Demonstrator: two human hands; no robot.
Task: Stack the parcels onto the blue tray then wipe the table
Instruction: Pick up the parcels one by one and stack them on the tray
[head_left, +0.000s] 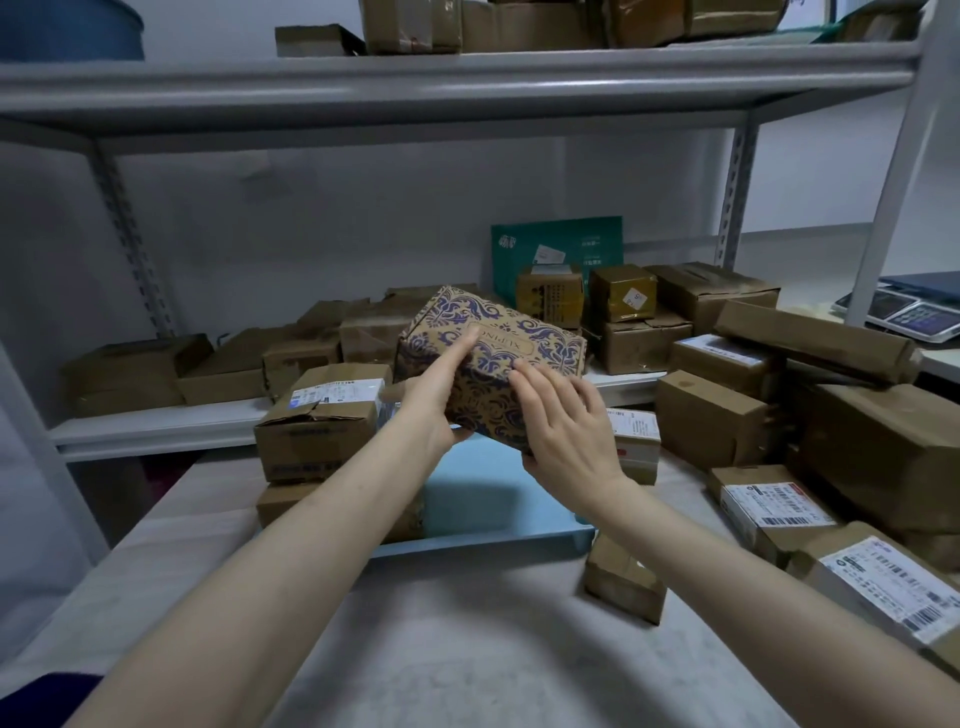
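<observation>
Both my hands hold a brown box with a purple floral pattern (498, 343) tilted in the air above the blue tray (493, 504). My left hand (431, 400) grips its left side, index finger stretched over the top. My right hand (566, 426) grips its lower right corner. On the tray's left side, two plain brown parcels are stacked, the upper one (322, 421) with a white label. A labelled parcel (636, 436) sits at the tray's far right.
Several brown parcels crowd the grey table's right side (779, 499), with one small box (623, 582) just in front of the tray. More parcels fill the metal shelf behind (644, 322). A scale (909, 312) stands at the far right.
</observation>
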